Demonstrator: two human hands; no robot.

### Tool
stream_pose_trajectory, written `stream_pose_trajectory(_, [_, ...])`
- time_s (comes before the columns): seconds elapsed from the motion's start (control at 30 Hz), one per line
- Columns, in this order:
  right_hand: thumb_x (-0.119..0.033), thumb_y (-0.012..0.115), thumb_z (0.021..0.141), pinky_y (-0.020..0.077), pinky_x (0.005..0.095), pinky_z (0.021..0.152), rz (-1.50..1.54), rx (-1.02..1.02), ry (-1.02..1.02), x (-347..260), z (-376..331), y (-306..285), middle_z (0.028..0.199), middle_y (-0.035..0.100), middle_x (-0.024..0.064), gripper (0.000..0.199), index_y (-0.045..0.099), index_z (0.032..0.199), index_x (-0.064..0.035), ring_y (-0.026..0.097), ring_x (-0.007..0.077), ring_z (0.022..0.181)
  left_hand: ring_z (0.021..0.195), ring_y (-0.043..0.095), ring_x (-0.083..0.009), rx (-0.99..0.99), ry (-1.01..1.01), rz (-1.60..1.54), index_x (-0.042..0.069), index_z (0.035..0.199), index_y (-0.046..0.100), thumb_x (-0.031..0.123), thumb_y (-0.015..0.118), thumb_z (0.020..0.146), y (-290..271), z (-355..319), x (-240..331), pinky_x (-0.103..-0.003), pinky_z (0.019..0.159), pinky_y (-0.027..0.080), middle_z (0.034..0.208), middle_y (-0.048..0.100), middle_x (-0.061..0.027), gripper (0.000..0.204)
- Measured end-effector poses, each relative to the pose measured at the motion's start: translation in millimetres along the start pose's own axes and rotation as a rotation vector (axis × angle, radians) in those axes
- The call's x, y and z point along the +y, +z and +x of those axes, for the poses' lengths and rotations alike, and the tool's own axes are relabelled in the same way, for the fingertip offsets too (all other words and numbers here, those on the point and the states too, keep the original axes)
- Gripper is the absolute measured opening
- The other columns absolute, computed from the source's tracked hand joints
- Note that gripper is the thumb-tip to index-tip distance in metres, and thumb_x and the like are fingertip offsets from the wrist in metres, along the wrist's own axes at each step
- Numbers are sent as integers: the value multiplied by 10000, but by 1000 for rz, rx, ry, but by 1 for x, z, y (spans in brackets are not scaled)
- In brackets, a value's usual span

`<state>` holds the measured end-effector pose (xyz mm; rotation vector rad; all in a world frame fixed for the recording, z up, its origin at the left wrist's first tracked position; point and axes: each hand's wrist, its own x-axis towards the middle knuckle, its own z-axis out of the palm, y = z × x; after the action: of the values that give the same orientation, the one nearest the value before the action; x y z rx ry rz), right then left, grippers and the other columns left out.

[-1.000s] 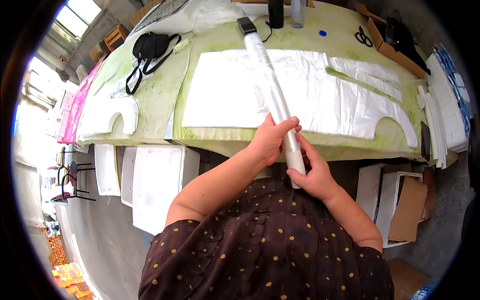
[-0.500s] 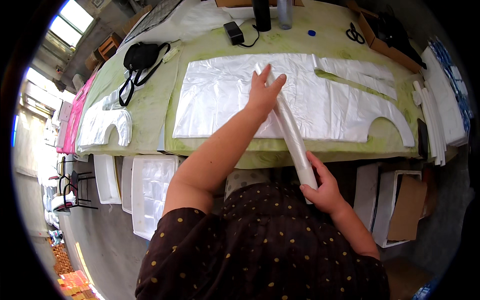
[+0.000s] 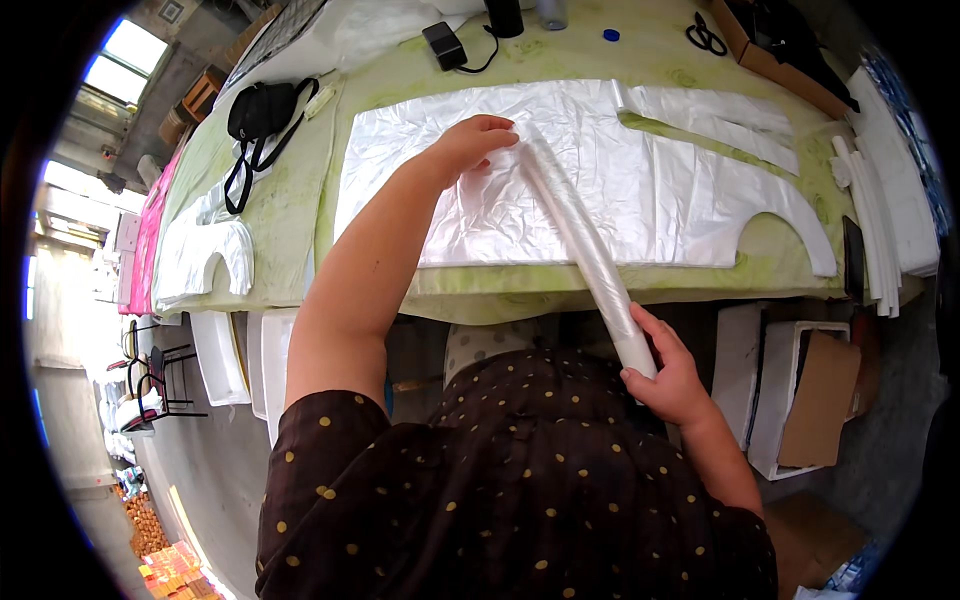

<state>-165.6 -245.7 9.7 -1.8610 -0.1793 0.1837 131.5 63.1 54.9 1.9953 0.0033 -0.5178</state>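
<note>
My right hand (image 3: 672,370) is closed around the near end of a long roll of clear plastic film (image 3: 582,238). The roll slants away from me over a flat stack of white plastic aprons (image 3: 690,215) on the table. At its far end is my left hand (image 3: 472,147), palm down, fingers reaching toward the roll's tip and thumb apart from them. Whether those fingertips touch the film is hard to see. The stack has a curved cut-out and long straps at its right side.
A green patterned cloth covers the table (image 3: 380,115). A black bag (image 3: 262,112), a smaller folded white plastic pile (image 3: 205,262), a black adapter (image 3: 443,46), scissors (image 3: 706,38) and white rolls (image 3: 872,230) lie around. White boxes (image 3: 218,358) stand below the table edge.
My left hand has come off the roll's upper part and moved left, beside its far end. My right hand keeps its hold, slightly further right.
</note>
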Motion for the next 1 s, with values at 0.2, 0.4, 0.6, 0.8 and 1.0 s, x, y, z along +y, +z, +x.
stream_pose_trajectory(0.2, [-87,743,761,494,333,934,-5,15,21,-3,-1,2,1149,592,127,757,486,1472,-72,607,243,1027,1167,540,-171,-126,-97,165,119,1295,660,413,720,883,-7,17,16,-335,939,455,1251,634,-35,510])
stream_pose_trajectory(0.4, [-103,758,760,502,362,957,-36,30,23,-5,-2,2,1199,604,138,690,518,1406,-65,620,270,1096,1097,561,-160,-152,-161,224,97,1148,731,379,724,863,-7,33,18,-307,902,464,1173,648,-42,401])
stream_pose_trajectory(0.6, [-116,766,760,506,373,958,-109,18,38,-15,1,3,1216,605,145,653,533,1368,-60,624,286,1103,978,577,-154,-160,-162,227,101,1095,739,350,711,863,-11,37,16,-291,816,479,1071,660,-36,342])
stream_pose_trajectory(0.8, [-112,757,757,500,385,984,-92,31,54,-14,-3,11,1272,601,168,754,463,1450,-72,622,306,1126,918,559,-147,-137,-91,211,106,1056,734,333,706,871,-15,41,-2,-290,780,476,997,649,-27,294])
stream_pose_trajectory(1.0, [-133,704,776,504,388,914,-237,16,-28,-26,4,9,1151,585,182,880,344,1579,-170,606,350,999,953,555,-119,-126,-42,199,136,1058,729,368,703,880,-18,44,2,-298,839,433,989,650,16,294])
